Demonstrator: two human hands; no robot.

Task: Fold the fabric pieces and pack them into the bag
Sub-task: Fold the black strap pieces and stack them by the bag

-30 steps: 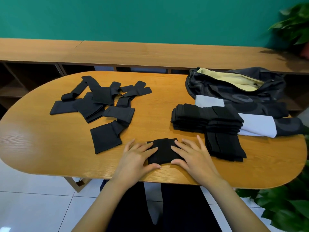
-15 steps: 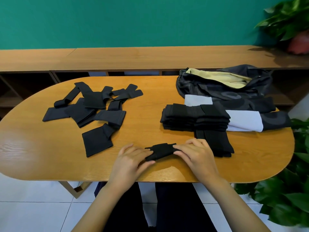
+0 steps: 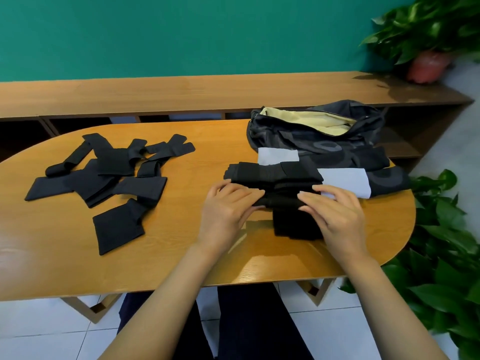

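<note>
The person's left hand [image 3: 228, 206] and right hand [image 3: 335, 211] pinch each end of a folded black fabric piece [image 3: 281, 202] in their fingers, over the folded stack [image 3: 275, 175] beside the open bag [image 3: 319, 131], probably to add it squarely.

Teal wall, wood furniture, white tiled floor

I see a flat teal wall [image 3: 181, 32] behind a long low wooden shelf unit [image 3: 181, 94] with dark open compartments; in front of it stands an oval wooden table [image 3: 65, 255] on angled legs, over glossy white floor tiles [image 3: 46, 333], with a potted plant [image 3: 428, 37] on the unit's right end and more green foliage [image 3: 446, 255] beside the table
</note>
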